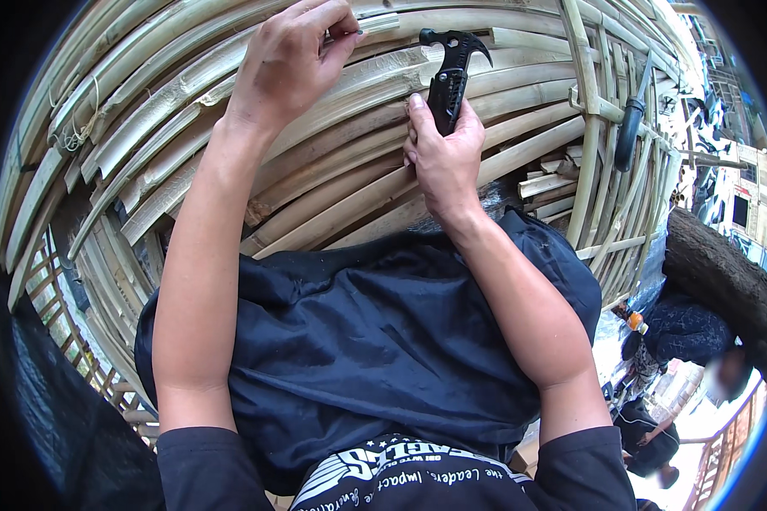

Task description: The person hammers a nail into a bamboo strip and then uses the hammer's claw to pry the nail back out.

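My right hand (452, 153) is wrapped round the short black handle of a claw hammer (453, 75), held upright with its head pointing away from me. My left hand (294, 68) is closed in a pinch at the upper left, over the bamboo. A tiny dark tip shows at its fingertips, too small to name. Beneath both hands lie long split bamboo slats (341, 157), side by side in a curved-looking surface. The hammer's head is apart from the left hand, to its right.
A knife with a black handle (630, 134) is at the bamboo frame (581, 162) on the right. Dark cloth (383, 341) covers my lap. Short bamboo pieces (547, 186) are stacked beyond it. Farther right are a thick trunk (716, 272) and other people (690, 328).
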### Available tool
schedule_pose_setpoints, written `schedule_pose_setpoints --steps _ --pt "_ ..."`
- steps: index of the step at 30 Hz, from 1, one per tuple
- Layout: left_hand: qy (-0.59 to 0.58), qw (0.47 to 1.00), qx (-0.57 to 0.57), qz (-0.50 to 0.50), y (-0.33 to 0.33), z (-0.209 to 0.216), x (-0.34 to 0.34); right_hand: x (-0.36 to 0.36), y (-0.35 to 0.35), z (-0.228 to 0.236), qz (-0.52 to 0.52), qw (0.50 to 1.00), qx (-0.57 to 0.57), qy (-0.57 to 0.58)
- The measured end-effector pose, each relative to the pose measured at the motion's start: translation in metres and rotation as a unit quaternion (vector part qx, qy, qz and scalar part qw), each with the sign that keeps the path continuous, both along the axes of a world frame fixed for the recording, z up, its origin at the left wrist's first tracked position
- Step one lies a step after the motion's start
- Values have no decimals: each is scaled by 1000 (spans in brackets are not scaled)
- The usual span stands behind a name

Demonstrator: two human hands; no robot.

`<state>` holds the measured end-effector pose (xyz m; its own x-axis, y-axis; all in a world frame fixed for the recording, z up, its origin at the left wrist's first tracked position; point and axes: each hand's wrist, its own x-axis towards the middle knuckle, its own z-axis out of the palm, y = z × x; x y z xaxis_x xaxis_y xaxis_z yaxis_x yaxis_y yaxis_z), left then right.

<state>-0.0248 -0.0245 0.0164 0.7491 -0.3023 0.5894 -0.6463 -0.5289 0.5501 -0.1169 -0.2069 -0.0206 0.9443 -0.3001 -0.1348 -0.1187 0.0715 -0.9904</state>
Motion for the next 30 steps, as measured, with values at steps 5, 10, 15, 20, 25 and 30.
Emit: schedule_pose_setpoints --steps 5,10,15,20,25,30 --pt "-19 1000 15 18 0 -3 1 0 2 0 -1 1000 -4 0" --pt "-15 1000 -24 -5 -6 -2 6 1 -2 -1 0 999 -39 -14" --pt "3 999 -36 -1 -4 -5 7 1 -1 -5 11 998 -66 -11" --pt "16 1000 -3 14 -5 4 2 1 -3 -5 12 997 -69 -8" --pt "20 999 -23 12 -3 -1 6 1 -2 -4 21 999 -47 -6" --pt "49 998 -36 8 -4 1 5 1 -4 -7 22 998 -64 -9"
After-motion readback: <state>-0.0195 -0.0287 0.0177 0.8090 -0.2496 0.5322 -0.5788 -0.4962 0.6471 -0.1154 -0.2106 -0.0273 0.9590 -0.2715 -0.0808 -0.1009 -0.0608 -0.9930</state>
